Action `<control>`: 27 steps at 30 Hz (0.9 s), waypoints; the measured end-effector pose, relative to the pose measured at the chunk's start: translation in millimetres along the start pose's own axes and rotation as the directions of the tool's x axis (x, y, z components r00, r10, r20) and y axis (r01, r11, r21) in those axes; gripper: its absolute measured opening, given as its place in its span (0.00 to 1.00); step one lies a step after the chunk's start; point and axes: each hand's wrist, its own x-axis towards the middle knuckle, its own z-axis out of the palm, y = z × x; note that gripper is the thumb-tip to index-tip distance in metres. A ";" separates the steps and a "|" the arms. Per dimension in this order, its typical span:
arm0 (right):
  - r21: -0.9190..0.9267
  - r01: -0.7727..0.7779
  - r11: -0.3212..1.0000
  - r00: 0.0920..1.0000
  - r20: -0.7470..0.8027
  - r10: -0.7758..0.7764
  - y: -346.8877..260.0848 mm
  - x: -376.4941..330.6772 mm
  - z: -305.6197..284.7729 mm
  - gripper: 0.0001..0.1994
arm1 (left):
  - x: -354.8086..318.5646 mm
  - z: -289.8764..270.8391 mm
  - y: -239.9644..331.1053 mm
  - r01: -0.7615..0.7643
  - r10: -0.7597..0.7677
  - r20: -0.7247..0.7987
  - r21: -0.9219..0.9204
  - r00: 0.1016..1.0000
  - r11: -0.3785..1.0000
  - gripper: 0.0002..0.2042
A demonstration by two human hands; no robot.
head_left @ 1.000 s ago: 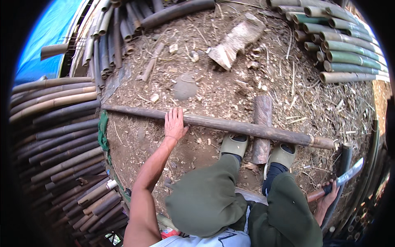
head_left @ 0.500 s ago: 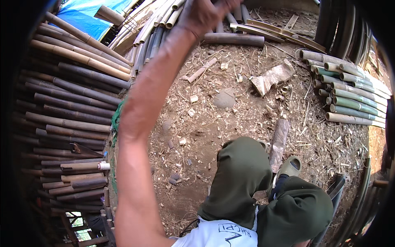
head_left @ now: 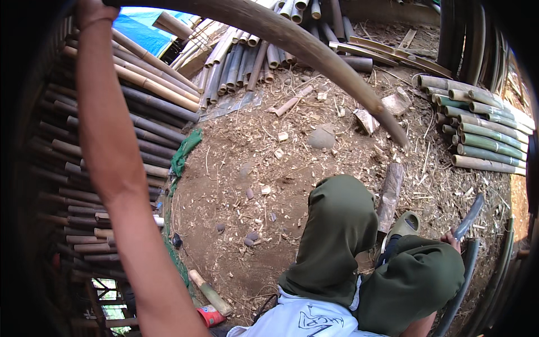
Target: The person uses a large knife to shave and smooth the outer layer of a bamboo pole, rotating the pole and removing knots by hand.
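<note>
Raised at the far upper left, my left hand is closed around the end of a long brown bamboo pole. The pole arcs across the upper part of the view, and its far end hangs over the ground beside a split wood chunk. My right hand shows partly beyond my right knee. Its fingers are wrapped round a dark, blade-like tool, which looks like a machete, tilted up and to the right. The grip of that tool is hidden.
Cut bamboo poles are stacked at the left, and a bamboo pile lies at the right. A short log rests by my foot. Green netting edges the chip-strewn ground. A red container sits low at the left.
My left arm has swung to the left, and the bamboo pole has come into view in that hand. My right hand and the machete have appeared beyond the right knee.
</note>
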 end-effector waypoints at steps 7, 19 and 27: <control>-0.036 0.173 0.984 0.983 -0.053 -0.175 -20.1 50.7 -24.5 0.16 | -141.6 -94.5 -204.6 0.325 -0.389 -0.346 -0.230 0.854 0.917 0.17; -0.842 -0.163 0.514 0.933 -0.301 -0.197 -21.5 82.4 -129.9 0.19 | -349.0 -187.1 -403.9 0.651 -0.671 -0.628 -0.324 0.394 0.686 0.15; -0.818 -0.158 0.553 0.978 -0.206 -0.025 4.3 68.4 -102.1 0.18 | -364.5 -299.4 -441.0 0.799 -0.737 -0.628 -0.297 0.249 0.523 0.19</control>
